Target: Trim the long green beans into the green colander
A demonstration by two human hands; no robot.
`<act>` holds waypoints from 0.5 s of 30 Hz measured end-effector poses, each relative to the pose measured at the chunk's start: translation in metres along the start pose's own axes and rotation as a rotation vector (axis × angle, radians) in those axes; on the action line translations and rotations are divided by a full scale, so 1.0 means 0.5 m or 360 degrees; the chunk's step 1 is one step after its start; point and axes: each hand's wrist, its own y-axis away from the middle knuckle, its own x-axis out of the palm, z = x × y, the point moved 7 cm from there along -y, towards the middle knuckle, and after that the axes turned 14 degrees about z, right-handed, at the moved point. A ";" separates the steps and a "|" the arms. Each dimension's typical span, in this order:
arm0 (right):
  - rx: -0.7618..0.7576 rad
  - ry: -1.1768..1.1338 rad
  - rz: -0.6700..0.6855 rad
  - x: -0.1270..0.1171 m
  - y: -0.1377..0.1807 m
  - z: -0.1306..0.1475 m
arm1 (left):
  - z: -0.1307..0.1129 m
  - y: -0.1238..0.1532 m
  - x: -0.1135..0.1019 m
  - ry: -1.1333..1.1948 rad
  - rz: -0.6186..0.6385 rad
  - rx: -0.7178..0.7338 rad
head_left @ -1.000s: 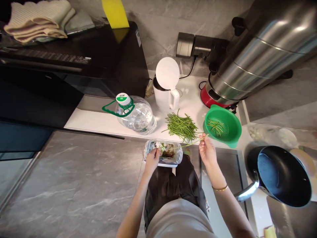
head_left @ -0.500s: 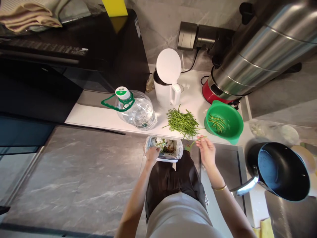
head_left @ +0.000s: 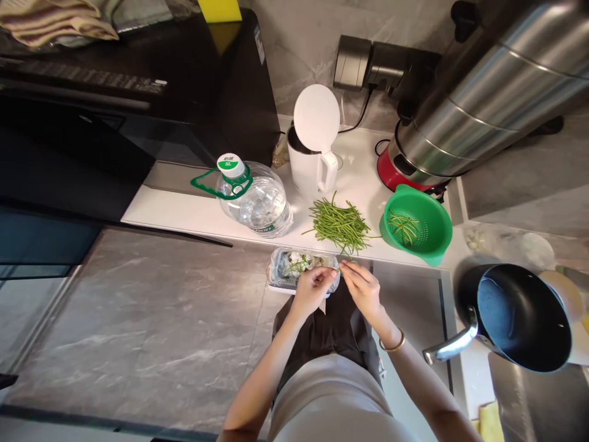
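Note:
My left hand (head_left: 313, 287) and my right hand (head_left: 361, 287) meet over the right side of a lined waste bin (head_left: 275, 280). Between their pinched fingertips is a thin green vegetable stem (head_left: 339, 269), mostly covered by the fingers. Pale scraps and bits of green lie inside the bin. Just beyond my hands, a pile of long green stems (head_left: 339, 225) rests on the white counter, resembling garlic scapes. To its right stands a green colander (head_left: 435, 230) with a few stems in the bottom.
A large water bottle (head_left: 260, 202) and a white kettle (head_left: 306, 172) with its lid raised stand behind the bin. At right, a black pan (head_left: 547, 325) points its handle toward my right forearm. A tall steel appliance (head_left: 478, 123) rises behind the colander.
My left hand has come up out of the bin and moved right. My right hand has moved left with its stem, and the two hands now meet at it.

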 end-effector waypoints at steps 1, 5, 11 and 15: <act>-0.0028 0.0011 0.0029 0.001 0.000 0.001 | 0.002 -0.001 -0.002 0.0002 0.0006 0.0002; -0.0088 0.0014 0.0234 0.010 0.002 0.000 | 0.018 -0.001 -0.012 -0.0061 0.0019 -0.0012; 0.0031 -0.0208 0.0321 0.002 -0.003 -0.001 | 0.022 -0.004 -0.006 0.0204 0.0101 -0.0119; 0.0313 -0.0585 0.0242 0.000 -0.005 -0.014 | 0.021 -0.014 0.000 0.0396 0.0206 -0.0180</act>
